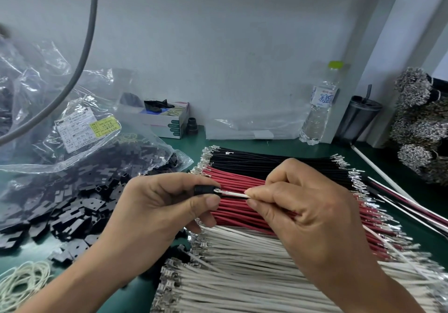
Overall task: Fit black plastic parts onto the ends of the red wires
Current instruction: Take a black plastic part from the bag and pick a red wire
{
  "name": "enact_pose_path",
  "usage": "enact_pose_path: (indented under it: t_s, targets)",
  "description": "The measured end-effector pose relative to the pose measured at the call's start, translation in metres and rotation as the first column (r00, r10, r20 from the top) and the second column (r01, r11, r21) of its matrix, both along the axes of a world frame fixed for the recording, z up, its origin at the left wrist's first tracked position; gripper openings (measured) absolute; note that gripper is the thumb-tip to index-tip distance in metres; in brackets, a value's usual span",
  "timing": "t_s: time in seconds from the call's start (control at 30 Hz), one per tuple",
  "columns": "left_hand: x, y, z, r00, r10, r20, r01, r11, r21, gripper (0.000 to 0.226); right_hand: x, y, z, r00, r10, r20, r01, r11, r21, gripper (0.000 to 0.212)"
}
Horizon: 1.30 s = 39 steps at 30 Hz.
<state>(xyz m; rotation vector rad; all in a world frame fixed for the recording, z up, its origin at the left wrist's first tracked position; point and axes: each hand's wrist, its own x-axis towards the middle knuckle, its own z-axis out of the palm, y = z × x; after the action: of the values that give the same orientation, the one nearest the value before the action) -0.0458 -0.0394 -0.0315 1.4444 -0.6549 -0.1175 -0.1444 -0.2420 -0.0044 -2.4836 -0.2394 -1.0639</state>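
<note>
My left hand (167,206) pinches a small black plastic part (203,189) between thumb and forefinger. My right hand (303,206) pinches a white wire (234,194), and its metal terminal end sits at the opening of the black part. Beneath my hands lies a flat row of red wires (242,212) with metal terminals, between a row of black wires (266,163) behind and a row of white wires (242,264) in front. A heap of loose black plastic parts (72,206) lies on the green table at the left.
Clear plastic bags (60,118) with labels lie at the left rear. A small box (167,118), a water bottle (320,109) and a dark tumbler (358,116) stand against the wall. Bundles of metal terminals (419,123) pile up at the right. Coiled white cord (21,283) lies front left.
</note>
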Motion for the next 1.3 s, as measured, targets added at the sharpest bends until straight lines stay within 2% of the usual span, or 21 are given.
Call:
enact_pose_path:
  t_s: [0.17,0.23,0.33,0.5,0.67,0.83,1.13,1.3]
  targets:
    - [0.000,0.002,0.001,0.998,-0.056,-0.006,0.056,0.998,0.011,0.027,0.001,-0.001,0.000,0.999,-0.021,0.046,0.025,0.996,-0.084,0.010]
    - [0.000,0.002,0.000,0.999,-0.051,0.002,0.051,0.998,0.033,0.019,0.002,-0.001,-0.002,0.999,0.034,0.006,-0.034,0.999,0.025,0.007]
    - [0.000,0.001,0.000,0.999,-0.018,0.027,0.016,0.997,0.076,0.020,0.003,-0.002,-0.005,0.987,0.151,-0.052,-0.135,0.963,0.235,0.006]
    - [-0.004,-0.002,0.000,0.999,-0.047,0.001,0.047,0.998,0.037,0.023,0.005,-0.005,-0.009,0.989,0.108,-0.096,-0.091,0.981,0.171,0.000]
    - [-0.004,-0.001,0.002,0.996,-0.023,0.091,0.015,0.996,0.084,0.020,0.007,-0.002,-0.011,0.975,0.197,-0.100,-0.160,0.942,0.296,0.005]
    - [-0.008,-0.002,0.002,0.987,-0.034,0.158,0.016,0.994,0.111,0.014,0.006,0.003,-0.010,0.978,0.193,-0.078,-0.176,0.967,0.185,0.004]
    - [0.000,0.000,-0.005,0.986,0.001,0.166,-0.010,0.999,0.051,0.032,0.007,0.010,-0.004,0.986,0.163,-0.033,-0.157,0.977,0.141,0.011]
    - [0.003,0.002,-0.011,0.978,-0.023,0.206,-0.002,0.993,0.118,0.039,0.008,0.016,-0.003,0.990,0.143,0.012,-0.144,0.989,0.039,0.010]
